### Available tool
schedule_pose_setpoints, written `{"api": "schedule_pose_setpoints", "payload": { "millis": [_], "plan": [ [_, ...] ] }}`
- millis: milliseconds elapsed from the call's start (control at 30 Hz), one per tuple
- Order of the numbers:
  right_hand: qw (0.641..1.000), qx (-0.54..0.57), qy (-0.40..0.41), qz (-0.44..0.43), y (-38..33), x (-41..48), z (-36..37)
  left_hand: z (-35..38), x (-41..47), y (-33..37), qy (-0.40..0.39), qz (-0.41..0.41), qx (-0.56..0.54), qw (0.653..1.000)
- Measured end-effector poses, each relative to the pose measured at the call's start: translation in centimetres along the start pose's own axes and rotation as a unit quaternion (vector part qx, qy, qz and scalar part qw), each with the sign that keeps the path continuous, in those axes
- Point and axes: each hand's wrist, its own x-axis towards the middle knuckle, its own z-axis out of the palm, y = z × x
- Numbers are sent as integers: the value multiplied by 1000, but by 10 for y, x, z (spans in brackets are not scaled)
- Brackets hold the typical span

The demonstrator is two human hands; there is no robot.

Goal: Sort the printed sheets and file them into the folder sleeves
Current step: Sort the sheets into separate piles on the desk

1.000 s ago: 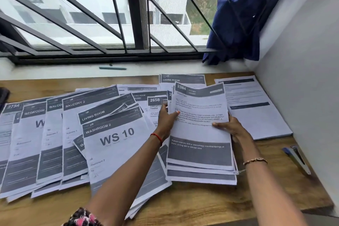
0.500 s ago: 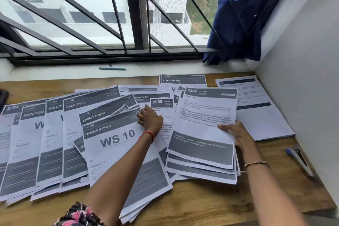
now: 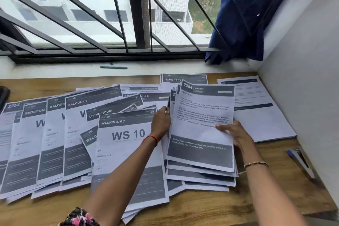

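Kitchen sheet: right hand fingers clamp its right edge; left hand fingers, curled together, touch its left edge.

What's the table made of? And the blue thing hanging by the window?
The table looks like wood, or a wood-look laminate: brown with streaky grain lines and a dull sheen. The blue thing looks like soft cloth, since it hangs in loose folds over the window bars; which kind of fabric cannot be told.
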Motion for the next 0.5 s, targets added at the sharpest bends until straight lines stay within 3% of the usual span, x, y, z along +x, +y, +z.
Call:
{"api": "schedule_pose_setpoints", "payload": {
  "millis": [167, 367, 500],
  "plan": [
    [999, 21, 0, -35, -5, 2, 4, -6, -1, 6, -38, 30, -146, 988],
    [997, 36, -35, -65, -14, 0, 14, -20, 1, 16, -66, -76, -342, 934],
    [994, 46, -35, -93, -24, -2, 27, -28, 2, 16, -86, -94, -390, 912]
  ]
}}
